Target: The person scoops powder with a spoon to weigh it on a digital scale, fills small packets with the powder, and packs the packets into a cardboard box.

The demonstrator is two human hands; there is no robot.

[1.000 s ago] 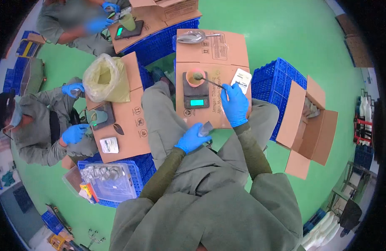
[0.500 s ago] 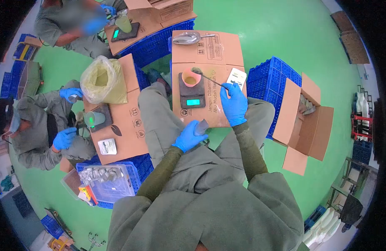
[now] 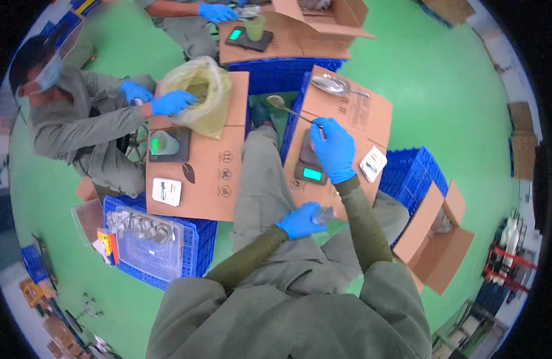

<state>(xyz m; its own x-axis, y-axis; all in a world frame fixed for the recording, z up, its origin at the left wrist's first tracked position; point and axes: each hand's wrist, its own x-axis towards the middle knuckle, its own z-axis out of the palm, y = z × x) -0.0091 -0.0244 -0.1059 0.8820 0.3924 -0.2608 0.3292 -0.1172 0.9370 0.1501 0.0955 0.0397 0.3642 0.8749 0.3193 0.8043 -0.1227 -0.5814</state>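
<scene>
My right hand (image 3: 334,149), in a blue glove, is closed round the handle of a long spoon (image 3: 277,102), whose bowl points left, past the edge of the cardboard-topped surface (image 3: 362,134). Beneath that hand is a black scale (image 3: 310,157) with a lit green display; the pink cup is almost wholly hidden behind the glove. Low over my lap, my left hand (image 3: 302,221) holds a small silvery pouch (image 3: 323,215). A metal scoop (image 3: 331,84) and a white card (image 3: 373,164) rest on the cardboard.
At the left a co-worker (image 3: 102,134) reaches into a large yellowish bag (image 3: 207,96) beside a cup on another scale. Another person works at the top. An open carton (image 3: 437,245) and blue crate (image 3: 410,173) stand at the right; a plastic bin (image 3: 150,242) sits lower left.
The view has swung left. The spoon has moved from over the pink cup to beyond the surface's left edge. The co-worker's hand has gone to the yellowish bag.
</scene>
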